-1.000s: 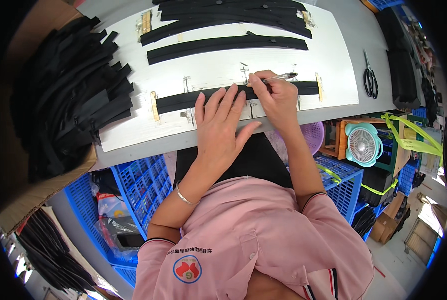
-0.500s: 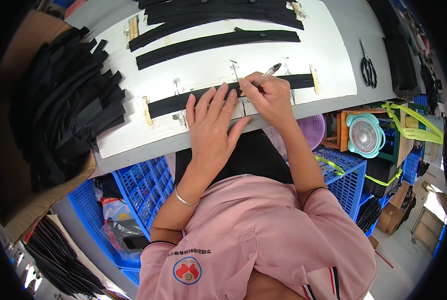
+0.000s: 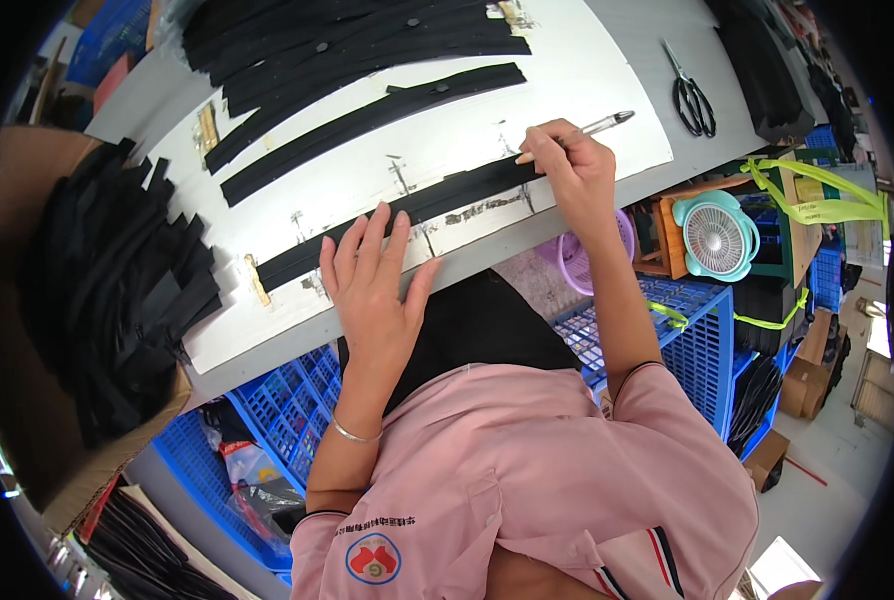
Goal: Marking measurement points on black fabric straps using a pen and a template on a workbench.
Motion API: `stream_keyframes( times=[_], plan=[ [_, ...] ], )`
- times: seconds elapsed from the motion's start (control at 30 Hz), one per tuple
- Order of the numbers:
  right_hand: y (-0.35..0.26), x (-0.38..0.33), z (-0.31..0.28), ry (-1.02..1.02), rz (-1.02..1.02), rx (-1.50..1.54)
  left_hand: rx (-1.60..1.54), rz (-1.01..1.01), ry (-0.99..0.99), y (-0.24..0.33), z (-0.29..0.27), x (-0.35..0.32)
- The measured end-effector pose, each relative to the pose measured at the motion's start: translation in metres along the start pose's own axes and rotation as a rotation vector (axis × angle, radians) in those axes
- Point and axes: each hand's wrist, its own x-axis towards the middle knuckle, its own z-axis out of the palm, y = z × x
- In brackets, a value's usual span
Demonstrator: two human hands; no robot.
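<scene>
White work board (image 3: 587,60) on a grey table, blue crates below, black strip piles far and left, scissors (image 3: 694,98) far right. Head view: left hand (image 3: 372,275) lies flat, fingers spread, pinning the near black strip (image 3: 407,212) along the board's near edge. Right hand (image 3: 575,165) is clenched round a silver pen (image 3: 595,127) at the strip's right end, tip pointing right. Looks like the marking step; next move calls for the strip held steady and the tip brought onto it. Both forearms reach from below.

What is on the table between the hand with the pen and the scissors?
Nothing but bare white board, as the head view shows. The right hand holds a silver pen whose tip points toward the black scissors.
</scene>
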Motion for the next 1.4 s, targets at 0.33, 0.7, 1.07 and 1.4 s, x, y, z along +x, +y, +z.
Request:
stream_keyframes(
  times=[0.33, 0.7, 1.07, 1.4],
  plan=[
    [0.021, 0.007, -0.012, -0.061, 0.044, -0.155, -0.245, 0.099, 0.14, 0.048, 0.034, 0.055],
    [0.018, 0.008, -0.009, -0.101, -0.017, -0.329, -0.273, 0.138, 0.187, 0.056, 0.072, 0.077],
    [0.03, 0.004, -0.016, -0.089, -0.125, -0.251, -0.271, 0.091, 0.176, 0.055, 0.075, 0.076],
    [0.025, 0.0, -0.025, -0.075, -0.001, -0.102, -0.101, 0.051, -0.028, 0.055, 0.04, 0.045]
  ],
)
